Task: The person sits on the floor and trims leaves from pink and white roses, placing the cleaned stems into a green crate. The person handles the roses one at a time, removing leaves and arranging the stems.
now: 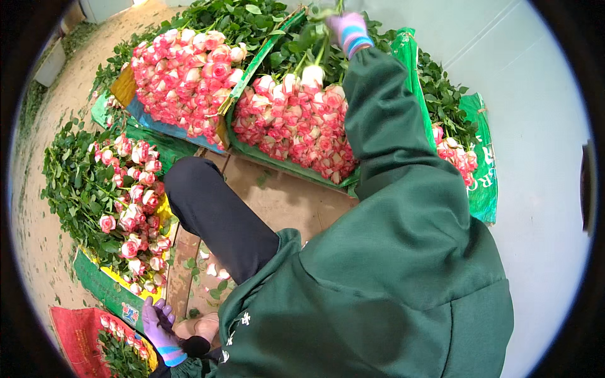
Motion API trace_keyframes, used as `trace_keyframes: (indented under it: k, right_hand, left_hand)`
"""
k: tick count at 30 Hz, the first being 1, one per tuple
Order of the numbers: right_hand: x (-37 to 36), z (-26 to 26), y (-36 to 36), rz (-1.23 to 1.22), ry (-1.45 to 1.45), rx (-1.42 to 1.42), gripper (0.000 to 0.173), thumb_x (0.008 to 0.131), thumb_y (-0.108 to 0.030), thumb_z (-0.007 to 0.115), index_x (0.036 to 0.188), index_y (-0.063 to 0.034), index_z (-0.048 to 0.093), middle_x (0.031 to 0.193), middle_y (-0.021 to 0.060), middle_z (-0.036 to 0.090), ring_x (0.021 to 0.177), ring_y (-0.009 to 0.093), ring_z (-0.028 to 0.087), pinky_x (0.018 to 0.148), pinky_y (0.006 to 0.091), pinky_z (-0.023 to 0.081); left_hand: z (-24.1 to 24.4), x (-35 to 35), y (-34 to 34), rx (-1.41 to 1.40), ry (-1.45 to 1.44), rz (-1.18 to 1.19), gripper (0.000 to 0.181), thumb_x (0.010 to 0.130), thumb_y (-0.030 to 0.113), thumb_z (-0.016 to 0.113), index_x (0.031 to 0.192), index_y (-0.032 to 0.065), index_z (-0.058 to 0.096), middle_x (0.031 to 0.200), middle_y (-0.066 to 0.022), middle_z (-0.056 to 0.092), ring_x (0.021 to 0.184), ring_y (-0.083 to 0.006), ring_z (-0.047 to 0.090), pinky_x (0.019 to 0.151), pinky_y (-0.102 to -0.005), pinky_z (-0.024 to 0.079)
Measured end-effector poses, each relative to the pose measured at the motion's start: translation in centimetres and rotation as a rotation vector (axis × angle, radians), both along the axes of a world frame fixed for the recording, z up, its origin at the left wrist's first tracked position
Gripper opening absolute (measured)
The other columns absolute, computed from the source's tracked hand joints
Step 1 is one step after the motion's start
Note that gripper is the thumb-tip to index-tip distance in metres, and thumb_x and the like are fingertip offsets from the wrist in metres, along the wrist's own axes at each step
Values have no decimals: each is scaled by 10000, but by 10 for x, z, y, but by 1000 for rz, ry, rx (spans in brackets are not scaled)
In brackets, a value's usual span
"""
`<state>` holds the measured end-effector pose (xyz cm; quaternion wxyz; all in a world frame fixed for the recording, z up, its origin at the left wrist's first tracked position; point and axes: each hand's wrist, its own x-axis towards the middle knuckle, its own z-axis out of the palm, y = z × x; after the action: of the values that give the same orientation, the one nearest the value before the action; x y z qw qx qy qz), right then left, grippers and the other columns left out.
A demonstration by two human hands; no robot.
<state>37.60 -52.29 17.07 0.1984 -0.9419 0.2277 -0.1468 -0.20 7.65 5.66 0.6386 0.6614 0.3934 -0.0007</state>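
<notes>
My right hand point(349, 29), in a lilac glove with a striped cuff, is at the top of the view, closed around the leafy stem of a whitish rose point(312, 76). That bloom hangs head down over a large bundle of pink-and-white roses point(298, 125) in a green wrap. The hand and upper stem are blurred. At the lower left, my left hand point(159, 326) wears a similar glove with a dark, stained palm. It is turned up with fingers apart, holding nothing, beside a pile of pink-and-white roses point(134, 212) on yellow and green sacking.
Another dense rose bundle point(189, 80) stands at the upper left, and a smaller one point(456, 156) leans by the pale wall point(529, 118) at the right. A red sack point(75, 335) with roses lies at the lower left. A wooden board point(182, 274) and fallen petals point(217, 271) are near my leg.
</notes>
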Motion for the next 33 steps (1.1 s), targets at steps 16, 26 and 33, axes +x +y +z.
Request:
trace_keyframes:
  k: [16,26,33]
  right_hand:
    - [-18,-12,6,154,-256,67,523,806,-337,576,1260,-110,450,1173,150,539,1010,209,557,835,305,452]
    - [-27,-57,455,1260,169,394,319,825,-245,566,1080,-55,586,946,100,642,869,152,601,805,276,448]
    - [-7,-148,572,1208,307,-54,419,786,-329,551,1094,-47,518,943,178,617,917,308,586,781,393,460]
  left_hand:
    - [22,75,28,-72,-301,263,323,882,276,507,1126,64,506,931,-43,607,668,-87,564,547,-177,441]
    - [-76,211,127,573,-194,218,408,774,216,567,1117,-1,528,954,-129,632,775,-182,611,710,-291,471]
    - [-98,238,114,708,365,143,640,720,402,608,1187,-13,473,1118,-227,546,1027,-344,537,889,-358,414]
